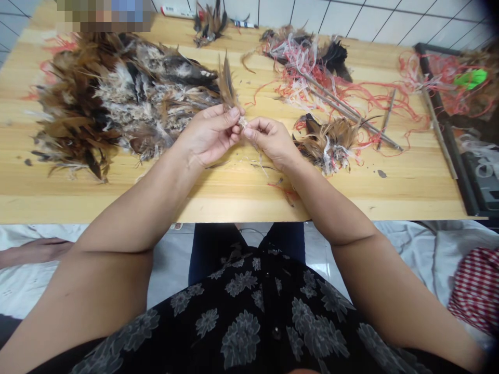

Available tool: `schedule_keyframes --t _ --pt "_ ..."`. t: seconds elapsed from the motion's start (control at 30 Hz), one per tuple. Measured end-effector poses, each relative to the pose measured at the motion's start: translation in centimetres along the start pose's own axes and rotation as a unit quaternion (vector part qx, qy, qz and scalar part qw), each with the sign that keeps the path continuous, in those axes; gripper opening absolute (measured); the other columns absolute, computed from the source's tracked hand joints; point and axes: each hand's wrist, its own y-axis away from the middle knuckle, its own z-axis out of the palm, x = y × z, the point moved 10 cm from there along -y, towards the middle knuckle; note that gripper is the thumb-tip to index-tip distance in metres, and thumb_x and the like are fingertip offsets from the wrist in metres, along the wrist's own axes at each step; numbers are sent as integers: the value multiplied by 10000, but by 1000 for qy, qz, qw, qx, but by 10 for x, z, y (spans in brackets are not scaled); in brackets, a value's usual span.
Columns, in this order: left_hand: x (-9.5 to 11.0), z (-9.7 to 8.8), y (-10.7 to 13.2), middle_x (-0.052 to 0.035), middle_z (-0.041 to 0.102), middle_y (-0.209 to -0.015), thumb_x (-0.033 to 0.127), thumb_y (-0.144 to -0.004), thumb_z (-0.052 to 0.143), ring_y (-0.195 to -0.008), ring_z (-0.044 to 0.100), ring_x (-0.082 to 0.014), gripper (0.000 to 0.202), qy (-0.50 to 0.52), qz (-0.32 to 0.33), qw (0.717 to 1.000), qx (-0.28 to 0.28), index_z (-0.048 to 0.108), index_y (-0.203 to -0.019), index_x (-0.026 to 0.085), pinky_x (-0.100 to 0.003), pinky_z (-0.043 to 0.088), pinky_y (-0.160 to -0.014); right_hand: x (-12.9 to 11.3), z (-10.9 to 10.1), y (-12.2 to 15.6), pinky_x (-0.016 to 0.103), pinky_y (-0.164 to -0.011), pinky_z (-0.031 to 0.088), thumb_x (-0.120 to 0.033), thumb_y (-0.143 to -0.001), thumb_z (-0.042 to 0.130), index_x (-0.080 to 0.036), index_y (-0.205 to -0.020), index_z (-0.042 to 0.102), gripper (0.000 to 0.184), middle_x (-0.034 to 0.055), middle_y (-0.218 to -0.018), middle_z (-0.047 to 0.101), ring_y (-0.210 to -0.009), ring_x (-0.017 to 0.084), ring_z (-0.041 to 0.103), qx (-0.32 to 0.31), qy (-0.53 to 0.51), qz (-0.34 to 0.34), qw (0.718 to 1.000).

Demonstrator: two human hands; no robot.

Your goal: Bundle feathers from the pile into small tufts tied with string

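My left hand (210, 134) is closed in a pinch on the base of a small bunch of brown feathers (227, 85) that stands up from my fingers. My right hand (270, 139) is closed too, its fingertips pinching the pale quill ends (243, 122) right beside my left thumb. Both hands meet over the middle of the wooden table (234, 192). A big pile of brown, white and black feathers (117, 98) lies just left of my left hand. A smaller tied feather bundle (329, 140) lies right of my right hand.
Tangled red and white string with thin sticks (335, 104) spreads across the back right. A dark frame (448, 130) with more string and a green object (471, 79) sits at the right edge. Another small feather tuft (210, 23) lies at the back. Red-checked cloth (477, 288) is lower right.
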Motion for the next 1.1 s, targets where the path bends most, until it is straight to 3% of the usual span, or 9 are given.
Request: schedule_keyframes --t 0.2,0.4,0.6,0.8,0.93,1.1 --pt "-1 4 3 16 692 -722 37 -1098 818 -587 622 -55 324 -21 -5 1000 -13 733 -809 157 -125 522 -586 1 3 -2 345 -1077 682 -641 -754 1036 -186 -829 661 594 36 -958 841 -978 163 821 7 5 11 1000" --pt "-2 0 1 10 688 -737 88 -996 963 -618 675 -96 311 -26 1 1000 -10 720 -821 173 -155 542 -599 8 -1 -6 351 -1044 679 -724 -800 973 -195 -868 641 628 42 -1002 845 -973 155 798 1 22 -8 1000" --pt "2 -5 -1 3 685 -763 66 -1039 908 -606 631 -77 297 -24 17 999 -11 745 -809 160 -159 522 -603 10 -12 -9 303 -1029 650 -743 -781 976 -208 -945 684 632 17 -972 813 -1002 146 763 34 56 -19 998" --pt "-1 -7 -3 -22 721 -782 97 -1037 912 -714 670 -142 259 -54 28 998 -24 779 -828 174 -262 501 -671 -4 5 1 287 -1022 657 -667 -787 1008 -195 -860 693 572 49 -984 843 -1021 162 787 14 35 26 999" --pt "3 -8 -4 -23 718 -765 72 -1060 871 -665 632 -114 265 -64 49 996 -29 799 -817 152 -206 492 -630 -12 10 2 252 -996 651 -677 -775 1012 -181 -844 712 584 13 -876 809 -1015 154 778 -8 30 37 999" --pt "5 -11 -4 19 735 -780 155 -880 1083 -697 649 -104 310 -125 94 987 -31 786 -794 177 -184 540 -694 -8 8 -1 242 -934 639 -709 -661 1054 -184 -790 705 644 -7 -812 773 -907 131 722 -29 27 23 999"
